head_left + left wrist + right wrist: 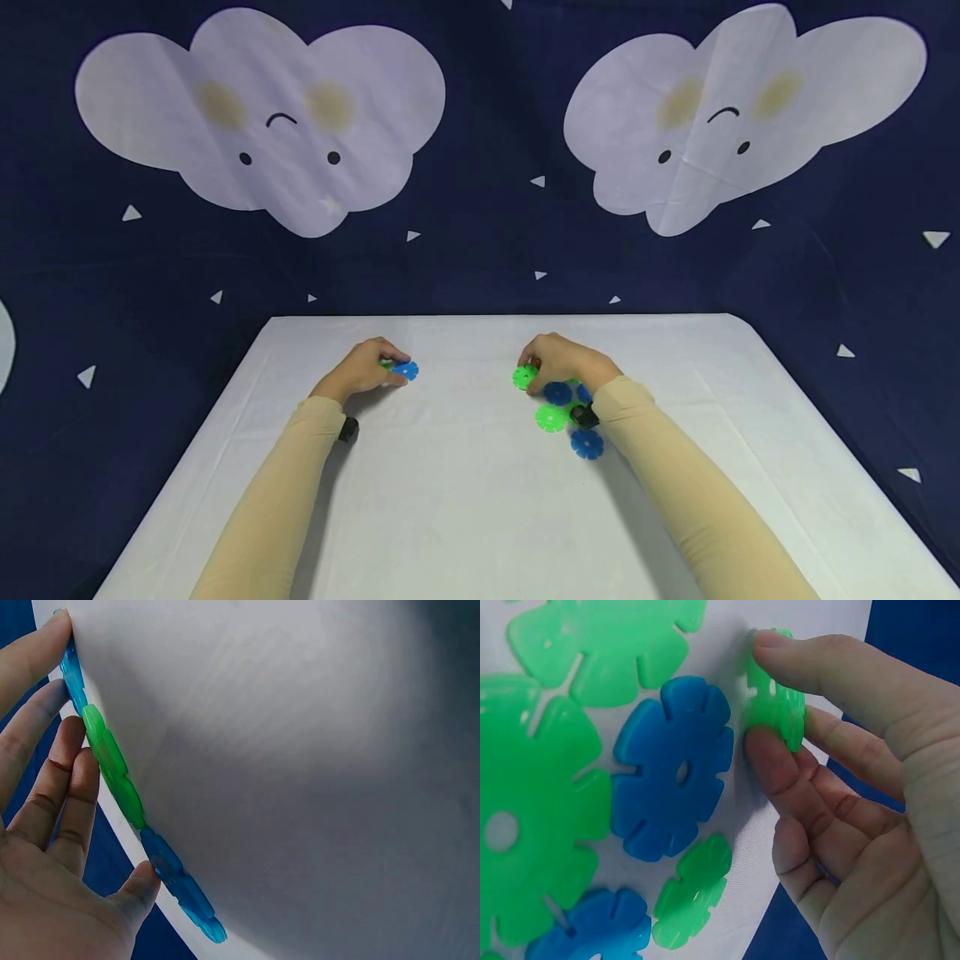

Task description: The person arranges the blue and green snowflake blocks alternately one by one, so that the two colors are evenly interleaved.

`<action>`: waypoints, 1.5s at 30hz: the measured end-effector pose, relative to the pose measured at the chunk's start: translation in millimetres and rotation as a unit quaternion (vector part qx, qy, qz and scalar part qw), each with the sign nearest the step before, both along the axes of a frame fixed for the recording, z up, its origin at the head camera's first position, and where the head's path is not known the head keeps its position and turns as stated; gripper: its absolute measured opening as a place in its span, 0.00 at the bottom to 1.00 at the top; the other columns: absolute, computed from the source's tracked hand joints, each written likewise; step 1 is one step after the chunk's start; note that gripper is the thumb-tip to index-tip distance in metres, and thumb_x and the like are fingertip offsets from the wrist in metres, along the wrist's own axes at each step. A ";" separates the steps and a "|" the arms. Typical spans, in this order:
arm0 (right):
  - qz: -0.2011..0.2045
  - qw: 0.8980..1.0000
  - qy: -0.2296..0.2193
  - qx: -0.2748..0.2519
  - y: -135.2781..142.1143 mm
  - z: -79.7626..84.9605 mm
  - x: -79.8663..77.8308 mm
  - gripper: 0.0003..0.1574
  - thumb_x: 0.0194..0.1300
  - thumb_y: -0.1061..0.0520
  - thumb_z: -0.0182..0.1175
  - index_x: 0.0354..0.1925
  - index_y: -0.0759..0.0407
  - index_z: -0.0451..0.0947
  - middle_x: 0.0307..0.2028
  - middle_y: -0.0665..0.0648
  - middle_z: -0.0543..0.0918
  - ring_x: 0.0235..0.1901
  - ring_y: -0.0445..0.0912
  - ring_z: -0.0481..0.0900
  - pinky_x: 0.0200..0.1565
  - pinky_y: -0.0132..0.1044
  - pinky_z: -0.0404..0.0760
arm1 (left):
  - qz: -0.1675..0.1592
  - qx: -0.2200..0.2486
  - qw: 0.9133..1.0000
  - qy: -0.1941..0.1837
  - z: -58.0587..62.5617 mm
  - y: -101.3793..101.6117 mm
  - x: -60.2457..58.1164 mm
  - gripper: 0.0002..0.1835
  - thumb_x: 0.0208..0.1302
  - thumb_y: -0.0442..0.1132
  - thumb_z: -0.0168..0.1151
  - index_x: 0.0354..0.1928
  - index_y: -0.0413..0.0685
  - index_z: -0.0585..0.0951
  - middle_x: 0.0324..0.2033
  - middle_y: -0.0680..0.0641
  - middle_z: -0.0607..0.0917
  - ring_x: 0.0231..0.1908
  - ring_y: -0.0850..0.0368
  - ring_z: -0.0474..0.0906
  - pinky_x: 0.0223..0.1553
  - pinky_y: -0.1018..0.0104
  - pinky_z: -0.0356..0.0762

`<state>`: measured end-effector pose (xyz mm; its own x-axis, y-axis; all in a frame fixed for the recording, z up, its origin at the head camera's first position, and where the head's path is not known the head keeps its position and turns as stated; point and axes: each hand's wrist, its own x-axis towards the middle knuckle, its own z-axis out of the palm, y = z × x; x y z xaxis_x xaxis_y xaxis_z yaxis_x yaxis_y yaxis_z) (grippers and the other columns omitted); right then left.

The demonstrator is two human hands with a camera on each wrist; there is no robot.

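Observation:
My left hand (365, 367) holds a chain of joined notched plastic discs at the left of the table. In the left wrist view the chain runs from a blue disc (73, 679) through a green disc (112, 766) to another blue disc (180, 881), seen nearly edge-on. Thumb and fingers of that hand grip along its edge. On the other side, my right hand (562, 360) pinches a single green disc (776, 701) between thumb and fingers. Just beside it lies a loose blue disc (675, 769), with a small-looking green disc (694, 892) below.
Several loose discs lie under and near the right wrist, among them a green disc (551, 418) and a blue disc (587, 444). A white cloth covers the table (450, 500). Behind it hangs a dark blue backdrop (495, 250) with cloud shapes.

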<state>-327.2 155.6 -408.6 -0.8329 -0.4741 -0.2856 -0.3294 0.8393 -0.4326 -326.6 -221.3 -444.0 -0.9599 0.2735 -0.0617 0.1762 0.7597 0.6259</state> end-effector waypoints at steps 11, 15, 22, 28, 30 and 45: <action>0.011 0.999 0.023 -0.035 -7.4 -8.3 -4.5 0.33 0.63 0.51 0.80 0.62 0.61 0.85 0.55 0.56 0.90 0.55 0.49 0.85 0.64 0.48 0.84 | 0.003 0.006 1.000 -0.003 -2.1 -1.3 0.9 0.23 0.61 0.39 0.80 0.58 0.42 0.89 0.61 0.37 0.84 0.64 0.37 0.79 0.72 0.41 0.74; 0.004 0.998 0.041 -0.057 -15.1 -8.9 -5.7 0.31 0.63 0.51 0.79 0.61 0.62 0.85 0.52 0.56 0.90 0.50 0.48 0.85 0.61 0.48 0.85 | 0.003 0.011 1.000 -0.001 -2.0 -2.1 0.0 0.23 0.61 0.39 0.81 0.58 0.42 0.89 0.61 0.36 0.84 0.63 0.38 0.79 0.71 0.41 0.75; -0.023 0.995 0.075 -0.055 -38.2 -13.2 -9.8 0.33 0.63 0.49 0.78 0.63 0.60 0.84 0.54 0.58 0.90 0.53 0.50 0.85 0.63 0.51 0.84 | 0.000 0.012 1.000 0.002 -2.5 -3.0 -2.1 0.24 0.60 0.39 0.81 0.58 0.42 0.89 0.62 0.36 0.84 0.65 0.37 0.78 0.73 0.41 0.73; -0.033 0.994 0.085 -0.056 -62.0 -21.9 -13.4 0.32 0.63 0.50 0.78 0.63 0.57 0.85 0.50 0.55 0.89 0.48 0.47 0.83 0.60 0.50 0.84 | 0.003 0.019 1.000 -0.004 -2.5 -3.0 -1.5 0.24 0.61 0.39 0.81 0.59 0.42 0.89 0.63 0.36 0.83 0.66 0.37 0.77 0.74 0.41 0.72; -0.031 0.994 0.085 -0.059 -71.2 -23.9 -13.8 0.32 0.63 0.50 0.78 0.63 0.56 0.85 0.48 0.54 0.89 0.46 0.47 0.81 0.58 0.49 0.84 | 0.007 0.021 1.000 -0.005 -3.1 -3.9 -1.2 0.24 0.61 0.39 0.81 0.59 0.43 0.89 0.63 0.37 0.83 0.66 0.37 0.77 0.74 0.42 0.72; -0.001 0.993 0.090 -0.077 -123.5 -30.7 -11.9 0.32 0.62 0.54 0.78 0.63 0.57 0.85 0.52 0.57 0.88 0.49 0.47 0.82 0.58 0.46 0.84 | 0.011 0.012 1.000 -0.005 -4.4 -3.5 -1.6 0.24 0.61 0.40 0.80 0.59 0.43 0.89 0.61 0.38 0.84 0.66 0.38 0.77 0.74 0.41 0.72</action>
